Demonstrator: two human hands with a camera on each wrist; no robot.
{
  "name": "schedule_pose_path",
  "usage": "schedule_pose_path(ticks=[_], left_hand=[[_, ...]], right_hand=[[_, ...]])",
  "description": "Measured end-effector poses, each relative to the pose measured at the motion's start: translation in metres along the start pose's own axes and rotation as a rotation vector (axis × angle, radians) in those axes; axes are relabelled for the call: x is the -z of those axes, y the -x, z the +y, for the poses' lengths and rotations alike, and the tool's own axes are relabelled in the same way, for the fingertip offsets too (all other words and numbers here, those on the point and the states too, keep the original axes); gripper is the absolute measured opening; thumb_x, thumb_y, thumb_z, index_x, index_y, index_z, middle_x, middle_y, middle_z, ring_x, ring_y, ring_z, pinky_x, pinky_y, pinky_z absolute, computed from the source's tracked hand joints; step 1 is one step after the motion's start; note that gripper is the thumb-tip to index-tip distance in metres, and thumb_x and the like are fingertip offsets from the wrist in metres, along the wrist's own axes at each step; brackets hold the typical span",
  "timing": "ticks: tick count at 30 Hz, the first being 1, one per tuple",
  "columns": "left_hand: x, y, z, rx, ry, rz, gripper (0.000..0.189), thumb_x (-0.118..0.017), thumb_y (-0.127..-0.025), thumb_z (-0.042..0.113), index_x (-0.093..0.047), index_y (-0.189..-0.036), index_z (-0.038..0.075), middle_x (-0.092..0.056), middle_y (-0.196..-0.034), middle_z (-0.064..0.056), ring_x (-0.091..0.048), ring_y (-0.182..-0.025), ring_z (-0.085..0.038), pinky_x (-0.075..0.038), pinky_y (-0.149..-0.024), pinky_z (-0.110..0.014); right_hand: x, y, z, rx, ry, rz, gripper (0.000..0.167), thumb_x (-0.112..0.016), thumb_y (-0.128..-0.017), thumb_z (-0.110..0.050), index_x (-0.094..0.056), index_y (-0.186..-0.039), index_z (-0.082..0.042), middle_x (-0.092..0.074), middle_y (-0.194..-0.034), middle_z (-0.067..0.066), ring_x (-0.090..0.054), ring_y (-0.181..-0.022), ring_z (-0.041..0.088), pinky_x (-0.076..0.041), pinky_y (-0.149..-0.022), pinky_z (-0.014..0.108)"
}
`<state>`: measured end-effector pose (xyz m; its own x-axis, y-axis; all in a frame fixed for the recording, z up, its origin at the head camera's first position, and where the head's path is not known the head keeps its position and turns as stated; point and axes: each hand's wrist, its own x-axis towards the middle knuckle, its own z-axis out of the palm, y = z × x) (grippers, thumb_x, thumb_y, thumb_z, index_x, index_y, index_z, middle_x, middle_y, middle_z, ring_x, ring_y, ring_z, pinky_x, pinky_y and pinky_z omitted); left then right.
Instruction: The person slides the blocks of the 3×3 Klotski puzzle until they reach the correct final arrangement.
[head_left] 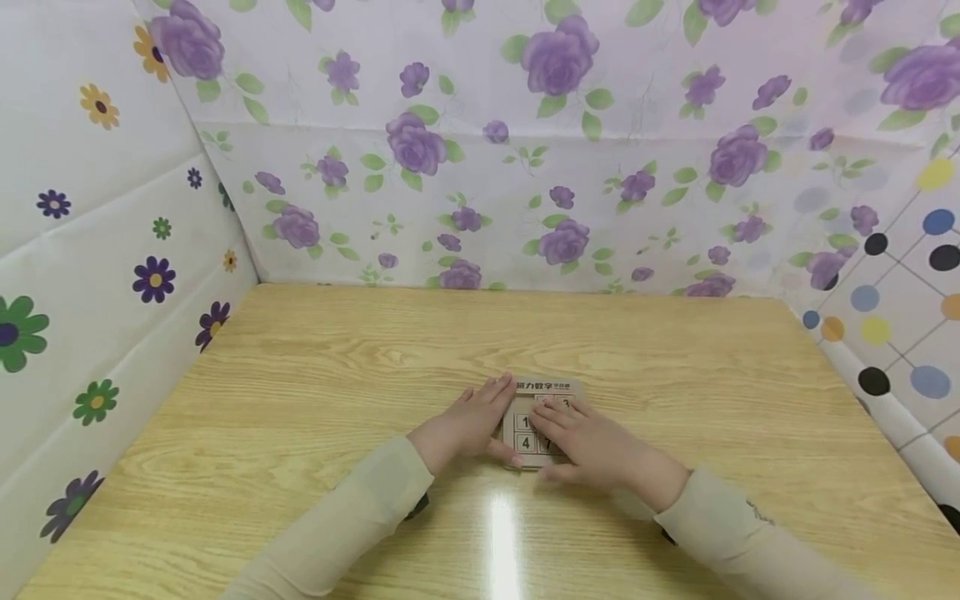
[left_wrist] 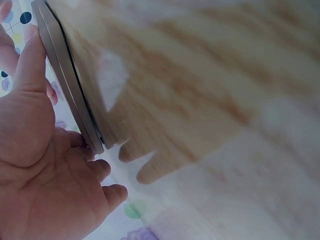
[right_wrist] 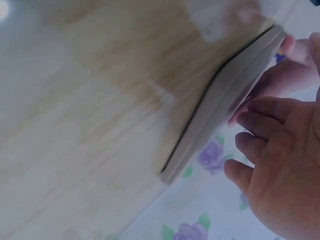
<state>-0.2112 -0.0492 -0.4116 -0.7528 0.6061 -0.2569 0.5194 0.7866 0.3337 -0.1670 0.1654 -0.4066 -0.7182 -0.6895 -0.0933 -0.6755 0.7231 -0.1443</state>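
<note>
A sliding number puzzle [head_left: 547,387] lies flat on the table, with square numbered tiles in a pale frame. Tiles 1 [head_left: 524,422], 4 [head_left: 526,443] and 3 [head_left: 567,403] show, and the slot at the top left has no tile. My left hand [head_left: 467,423] holds the frame, fingers along its left side and thumb at the near left corner. Over the right part of the board, my right hand [head_left: 596,443] has its fingers extended onto the tiles, covering several. The frame's side edge shows in the left wrist view, beside the left thumb [left_wrist: 32,62].
The wood-grain table [head_left: 360,350] extends around the puzzle on every side. A cloth with purple flowers [head_left: 420,208] hangs behind it. Patterned cloths stand at the left [head_left: 112,250] and the right [head_left: 900,333].
</note>
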Motion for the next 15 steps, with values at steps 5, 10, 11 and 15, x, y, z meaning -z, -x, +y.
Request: schedule_pose_path(ticks=[5, 10, 11, 15], left_hand=[[-0.0008, -0.0001, 0.0002, 0.001, 0.006, -0.007, 0.113, -0.067, -0.074, 0.061, -0.007, -0.153, 0.007, 0.002, -0.161, -0.007, -0.003, -0.148, -0.025, -0.011, -0.119, -0.049], [-0.0003, -0.0007, -0.0002, -0.006, 0.002, -0.004, 0.113, -0.068, -0.074, 0.060, -0.007, -0.153, 0.006, 0.000, -0.161, -0.009, -0.004, -0.148, -0.028, -0.012, -0.119, -0.050], [0.0000, -0.0008, -0.0002, -0.007, 0.001, -0.001, 0.113, -0.068, -0.074, 0.060, -0.008, -0.153, 0.005, 0.000, -0.161, -0.009, -0.005, -0.147, -0.028, -0.013, -0.119, -0.051], [0.0005, -0.0005, 0.0001, -0.004, -0.004, -0.001, 0.114, -0.068, -0.074, 0.060, -0.008, -0.153, 0.005, 0.000, -0.161, -0.010, -0.005, -0.147, -0.029, -0.013, -0.119, -0.051]], right_hand=[[0.0021, -0.0003, -0.0097, 0.030, 0.012, -0.018, 0.076, -0.049, -0.092, -0.055, -0.039, -0.144, 0.000, -0.036, -0.151, 0.015, -0.027, -0.142, 0.032, -0.022, -0.116, 0.052], [0.0011, -0.0027, -0.0091, 0.015, -0.020, -0.035, 0.076, -0.049, -0.092, -0.054, -0.038, -0.144, 0.001, -0.035, -0.151, 0.015, -0.026, -0.142, 0.033, -0.021, -0.117, 0.052], [0.0012, -0.0037, -0.0083, 0.012, -0.030, -0.035, 0.077, -0.049, -0.092, -0.054, -0.037, -0.144, 0.001, -0.034, -0.152, 0.015, -0.026, -0.142, 0.033, -0.020, -0.117, 0.053], [0.0021, -0.0092, -0.0033, -0.009, -0.050, -0.035, 0.077, -0.048, -0.092, -0.055, -0.036, -0.145, 0.000, -0.033, -0.152, 0.015, -0.026, -0.143, 0.033, -0.019, -0.117, 0.053]])
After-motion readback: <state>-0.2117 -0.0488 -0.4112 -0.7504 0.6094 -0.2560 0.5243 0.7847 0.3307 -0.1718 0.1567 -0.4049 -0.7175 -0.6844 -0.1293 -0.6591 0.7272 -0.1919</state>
